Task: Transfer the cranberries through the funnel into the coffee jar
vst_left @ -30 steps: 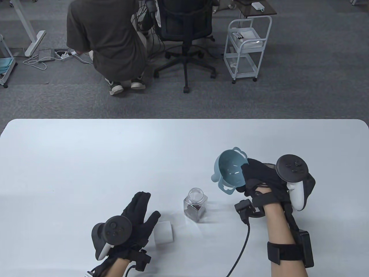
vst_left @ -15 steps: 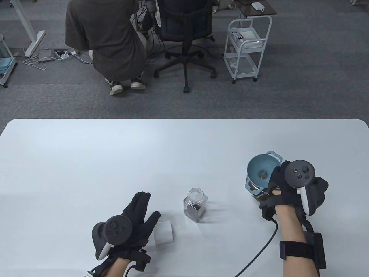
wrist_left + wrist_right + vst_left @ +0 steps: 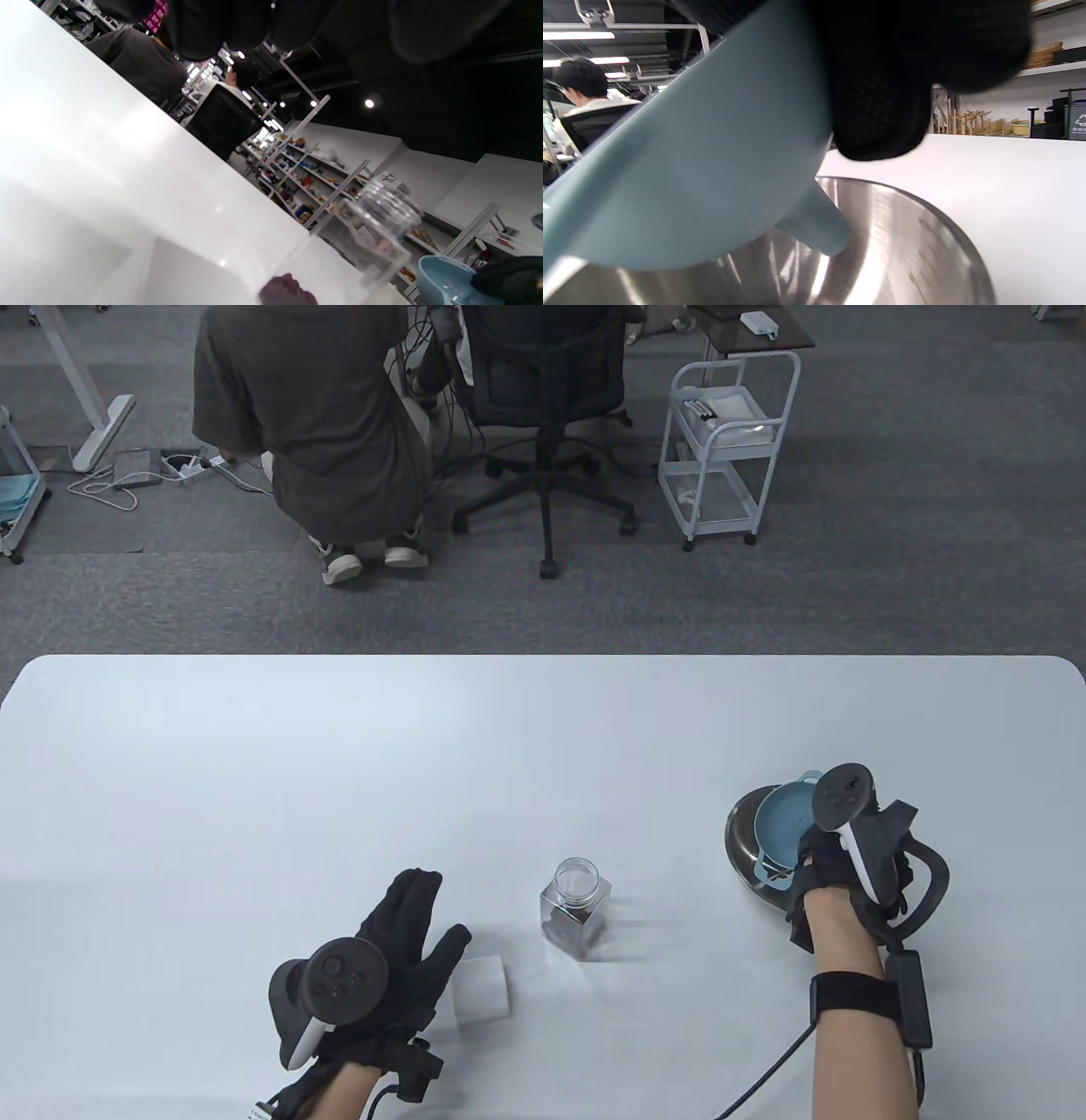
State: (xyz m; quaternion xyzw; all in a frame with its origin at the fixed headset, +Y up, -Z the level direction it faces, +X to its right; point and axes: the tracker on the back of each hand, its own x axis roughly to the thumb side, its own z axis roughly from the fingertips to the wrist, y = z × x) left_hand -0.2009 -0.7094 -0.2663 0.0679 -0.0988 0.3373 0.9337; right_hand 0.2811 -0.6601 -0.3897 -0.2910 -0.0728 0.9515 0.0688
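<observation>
A clear square jar stands open at the table's front middle with dark cranberries in its lower part; it also shows in the left wrist view. My right hand grips a blue funnel and holds it inside a steel bowl at the right. In the right wrist view the funnel has its spout down in the steel bowl. My left hand lies flat and spread on the table, left of the jar, holding nothing.
A white lid or cup lies by my left thumb. A cable trails from my right wrist across the table's front. Beyond the far edge are a crouching person, an office chair and a white cart.
My right hand has carried the funnel to the right, away from the jar, and lowered it upright into the steel bowl. My left hand has not moved.
</observation>
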